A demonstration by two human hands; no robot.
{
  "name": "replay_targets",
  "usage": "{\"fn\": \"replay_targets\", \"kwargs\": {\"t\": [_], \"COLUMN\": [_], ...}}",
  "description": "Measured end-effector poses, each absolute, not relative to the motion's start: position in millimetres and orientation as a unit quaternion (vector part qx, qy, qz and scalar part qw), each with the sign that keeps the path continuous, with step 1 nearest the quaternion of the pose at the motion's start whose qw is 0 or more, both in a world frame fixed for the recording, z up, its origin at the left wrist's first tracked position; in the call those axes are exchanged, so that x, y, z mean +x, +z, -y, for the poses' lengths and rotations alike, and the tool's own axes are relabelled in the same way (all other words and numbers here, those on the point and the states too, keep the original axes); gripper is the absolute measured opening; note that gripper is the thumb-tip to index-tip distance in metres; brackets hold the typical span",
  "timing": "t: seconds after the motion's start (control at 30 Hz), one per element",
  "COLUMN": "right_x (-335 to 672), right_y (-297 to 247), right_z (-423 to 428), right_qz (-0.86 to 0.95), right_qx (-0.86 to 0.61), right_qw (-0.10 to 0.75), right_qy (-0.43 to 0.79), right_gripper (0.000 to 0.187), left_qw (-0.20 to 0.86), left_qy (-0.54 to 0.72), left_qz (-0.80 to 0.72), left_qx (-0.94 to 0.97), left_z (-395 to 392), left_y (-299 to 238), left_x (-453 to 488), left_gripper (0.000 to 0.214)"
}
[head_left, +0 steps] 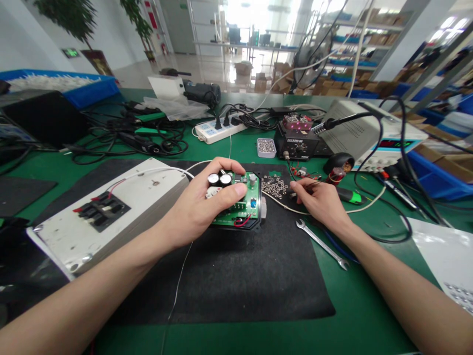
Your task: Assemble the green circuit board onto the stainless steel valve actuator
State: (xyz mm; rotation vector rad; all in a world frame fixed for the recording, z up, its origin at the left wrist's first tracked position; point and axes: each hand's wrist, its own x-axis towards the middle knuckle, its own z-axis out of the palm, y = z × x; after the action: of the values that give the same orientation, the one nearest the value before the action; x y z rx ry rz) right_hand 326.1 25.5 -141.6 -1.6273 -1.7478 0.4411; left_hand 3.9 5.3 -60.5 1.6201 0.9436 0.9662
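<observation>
My left hand [201, 202] is closed around a green circuit board [242, 209] in a dark housing, thumb and fingers gripping it from above. The board carries two round capacitors, a blue component and a red wire. My right hand [323, 199] is at the right edge of the black mat, with thumb and fingertips drawn together; whatever they hold is too small to make out. Just left of those fingertips lies a scattered pile of small metal nuts [274, 186]. Below the right hand rests an open-end wrench [321, 244].
A long pale metal box [148, 180] with a black terminal block lies at left on the black mat [229, 276]. Behind are a power strip [218, 130], a tray of small metal parts [266, 148], a soldering station [297, 143] and a bench power supply [373, 133]. Cables cross the right side.
</observation>
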Motion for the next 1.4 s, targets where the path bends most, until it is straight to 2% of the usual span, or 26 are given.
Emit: {"fn": "replay_targets", "kwargs": {"t": [1.4], "right_x": [326.4], "right_y": [-140.1], "right_z": [-25.8], "right_qz": [0.675], "right_qx": [-0.626], "right_qw": [0.353], "right_qy": [0.167], "right_gripper": [0.066], "left_qw": [0.472], "left_qy": [0.413], "left_qz": [-0.388], "left_qx": [0.676], "left_z": [-4.2], "left_y": [-57.8], "left_x": [6.8], "left_gripper": [0.043]}}
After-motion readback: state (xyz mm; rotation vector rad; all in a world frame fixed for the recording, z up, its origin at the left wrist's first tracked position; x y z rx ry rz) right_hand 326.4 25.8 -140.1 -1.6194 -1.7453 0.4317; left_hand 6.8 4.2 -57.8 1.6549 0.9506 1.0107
